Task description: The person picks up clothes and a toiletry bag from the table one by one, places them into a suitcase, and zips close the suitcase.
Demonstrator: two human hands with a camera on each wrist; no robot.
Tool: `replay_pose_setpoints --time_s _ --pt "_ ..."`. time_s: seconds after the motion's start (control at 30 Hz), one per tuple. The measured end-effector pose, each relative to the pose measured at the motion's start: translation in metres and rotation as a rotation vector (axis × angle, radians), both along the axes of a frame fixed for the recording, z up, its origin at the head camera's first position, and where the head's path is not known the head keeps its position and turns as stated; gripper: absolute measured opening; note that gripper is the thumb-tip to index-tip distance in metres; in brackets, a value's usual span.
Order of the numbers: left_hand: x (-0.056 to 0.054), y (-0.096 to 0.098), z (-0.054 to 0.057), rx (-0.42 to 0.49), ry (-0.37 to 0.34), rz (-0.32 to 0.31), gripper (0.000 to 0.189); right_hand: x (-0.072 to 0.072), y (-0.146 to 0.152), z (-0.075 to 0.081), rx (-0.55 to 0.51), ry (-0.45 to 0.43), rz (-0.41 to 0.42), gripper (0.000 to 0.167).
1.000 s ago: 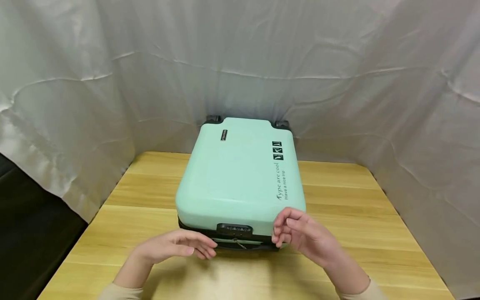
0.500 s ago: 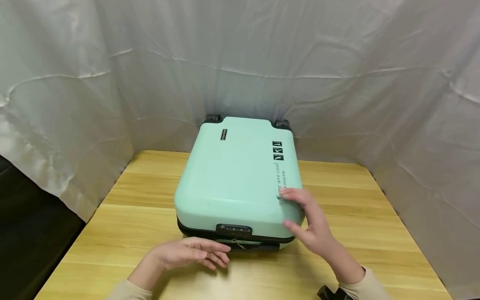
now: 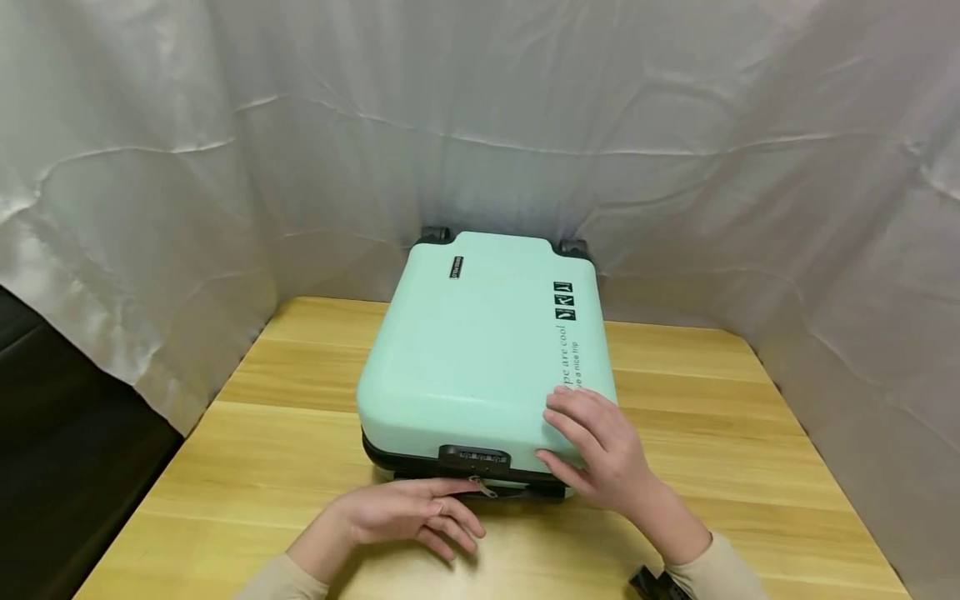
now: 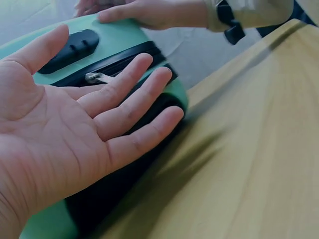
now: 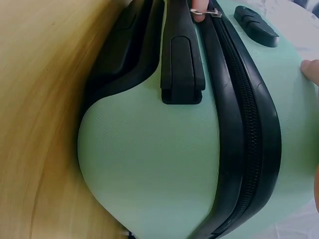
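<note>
A mint-green suitcase (image 3: pixel 480 350) lies flat on the table, its black combination lock (image 3: pixel 474 457) facing the near side. My left hand (image 3: pixel 408 517) is in front of it, palm showing in the left wrist view, fingers spread and fairly straight. Its index fingertip is at the metal zipper pull (image 5: pixel 205 12); whether it presses the pull I cannot tell. My right hand (image 3: pixel 603 446) rests on the suitcase's near right corner, thumb on the front side and fingers on top. A black carry handle (image 5: pixel 182 59) runs below the zipper (image 5: pixel 246 104).
The wooden table (image 3: pixel 300 433) surrounds the suitcase. Grey curtain cloth (image 3: pixel 525 108) hangs behind and at both sides, close to the suitcase wheels (image 3: pixel 574 247). Dark fabric (image 3: pixel 67 450) is at the left. A black strap device (image 3: pixel 656 583) sits on the right wrist.
My right hand has moved onto the suitcase's near right corner. My left hand has shifted rightward along the front, bringing its index finger to the zipper pull. The suitcase stays put.
</note>
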State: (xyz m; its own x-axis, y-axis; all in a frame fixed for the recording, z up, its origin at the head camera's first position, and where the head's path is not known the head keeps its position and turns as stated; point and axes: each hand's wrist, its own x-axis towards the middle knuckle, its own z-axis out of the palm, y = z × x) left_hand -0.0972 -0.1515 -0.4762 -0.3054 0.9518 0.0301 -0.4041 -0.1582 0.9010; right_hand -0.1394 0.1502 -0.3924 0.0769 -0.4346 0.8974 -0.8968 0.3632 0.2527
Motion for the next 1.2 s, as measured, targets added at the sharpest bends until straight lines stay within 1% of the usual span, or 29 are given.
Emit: replay_pose_setpoints --time_s 0.1,0.2,0.3,0.4,0.57,0.77,0.87,0.97,1.07,1.2 --pt "-0.001 0.006 -0.004 0.057 -0.056 -0.041 0.055 0.001 0.000 -0.001 -0.017 0.001 0.004 0.036" --pt "-0.003 0.010 -0.005 0.065 -0.096 -0.048 0.047 0.001 0.000 -0.003 -0.026 -0.002 0.002 0.036" --pt "-0.004 0.011 -0.003 0.018 -0.123 -0.024 0.039 0.000 0.001 -0.003 -0.035 -0.002 0.001 0.037" --pt "-0.005 0.012 0.001 -0.041 -0.144 -0.004 0.035 -0.001 0.002 -0.003 -0.045 0.002 0.009 0.037" --pt "-0.003 0.014 0.007 -0.110 -0.175 0.044 0.031 -0.003 0.001 -0.003 -0.053 0.025 0.023 0.035" --pt "0.001 0.016 0.011 -0.134 -0.221 0.133 0.018 -0.005 0.000 -0.003 -0.070 0.067 0.014 0.033" --pt "0.004 0.016 0.011 -0.133 -0.222 0.175 0.016 -0.005 0.000 -0.004 -0.099 0.064 0.022 0.037" --pt "0.005 0.016 0.010 -0.131 -0.199 0.219 0.015 -0.007 0.001 -0.003 -0.126 0.047 0.028 0.044" --pt "0.007 0.014 0.009 -0.128 -0.163 0.259 0.016 -0.008 0.002 -0.003 -0.134 0.039 0.025 0.050" --pt "0.009 0.009 0.006 -0.120 -0.099 0.295 0.018 -0.009 0.001 -0.003 -0.130 0.044 0.025 0.051"
